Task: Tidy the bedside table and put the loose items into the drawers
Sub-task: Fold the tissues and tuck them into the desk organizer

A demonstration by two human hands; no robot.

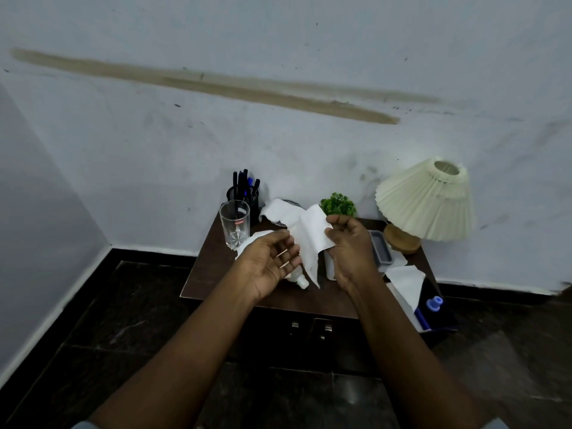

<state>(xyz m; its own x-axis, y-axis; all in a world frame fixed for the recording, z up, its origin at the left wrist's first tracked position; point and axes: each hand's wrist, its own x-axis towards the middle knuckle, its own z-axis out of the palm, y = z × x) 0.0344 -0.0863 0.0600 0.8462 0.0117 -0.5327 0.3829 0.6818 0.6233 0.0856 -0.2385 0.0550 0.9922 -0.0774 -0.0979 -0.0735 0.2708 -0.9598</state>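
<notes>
Progress is slight, as far as this view shows: the bedside table [223, 292] carries most of its clutter. A glass [234, 224] and a pen holder [247, 196] stand at the back left, and a small plant [337, 204] and a lamp [427, 199] at the back right. A grey tray [381, 246] sits just beside the lamp's base. A white bottle [301, 281] lies under your left hand, and a second tissue [405, 284] lies at the right edge. Beside that edge a dark open box [447, 318] holds a blue-capped item; whether it is a pulled-out drawer, you cannot tell from here. The front panel [309, 339] with its two handles looks closed, so the stowing seems mostly ahead of you.

You hold a tissue [306, 236] up above the tabletop, between your hands. Your right hand [348, 246] pinches its right edge, thumb and fingers curled onto the paper. Your left hand [270, 263] is turned palm up, with its fingers loose and nearly straight at the tissue's left edge. It touches the tissue but shows no plain grip. Both forearms reach in from below and converge over the table's middle.
</notes>
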